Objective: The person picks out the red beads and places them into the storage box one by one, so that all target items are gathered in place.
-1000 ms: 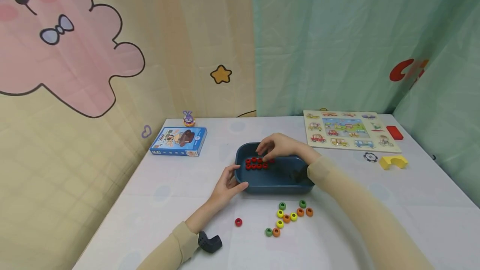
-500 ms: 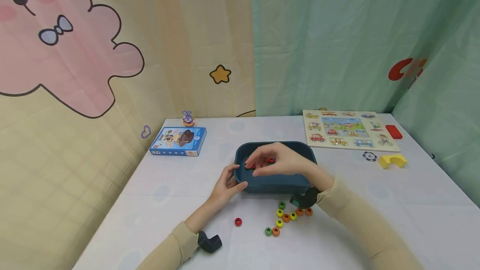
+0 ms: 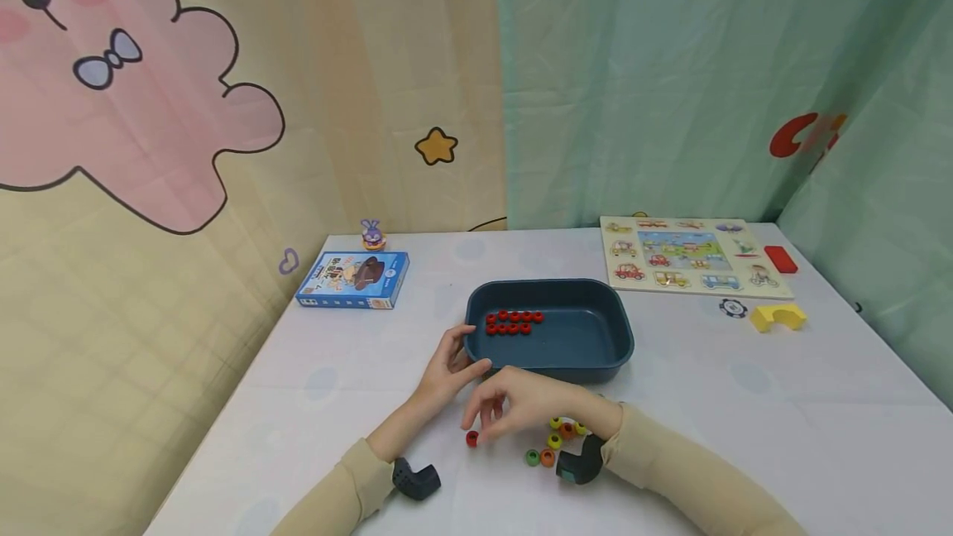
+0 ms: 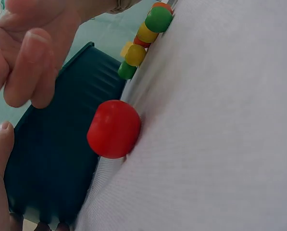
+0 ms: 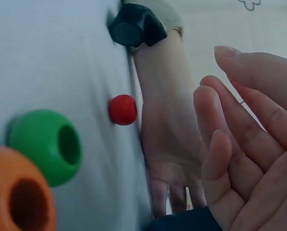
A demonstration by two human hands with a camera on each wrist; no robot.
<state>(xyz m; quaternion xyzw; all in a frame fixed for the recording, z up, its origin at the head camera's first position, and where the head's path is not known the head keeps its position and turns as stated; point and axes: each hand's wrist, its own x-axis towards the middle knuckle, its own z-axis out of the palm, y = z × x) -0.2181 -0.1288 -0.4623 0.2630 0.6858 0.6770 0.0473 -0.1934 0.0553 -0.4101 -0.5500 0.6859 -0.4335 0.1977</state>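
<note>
My left hand (image 3: 443,370) holds the left front corner of a dark blue plastic bin (image 3: 581,340), thumb along the front and fingers at the left side. Inside, to the left, several red beads (image 3: 514,328) lie in two rows. A single red bead (image 3: 472,438) rests on the table in front of the bin. Just above and beside it hovers my right hand (image 3: 524,400), fingers loosely bent. In the right wrist view a gap separates those fingers from the red bead (image 5: 122,109), and they hold nothing.
Green, yellow and orange beads (image 3: 554,441) lie below the right forearm, partly hidden. Farther back are a blue box (image 3: 353,279), a small purple figure (image 3: 373,235), a wooden picture puzzle (image 3: 696,259), a red block (image 3: 781,260), a yellow arch block (image 3: 778,318) and a round chip (image 3: 733,308).
My right hand has left the bin and moved toward me, down to the lone red bead on the table. The red rows in the bin are uncovered. My left hand stays put.
</note>
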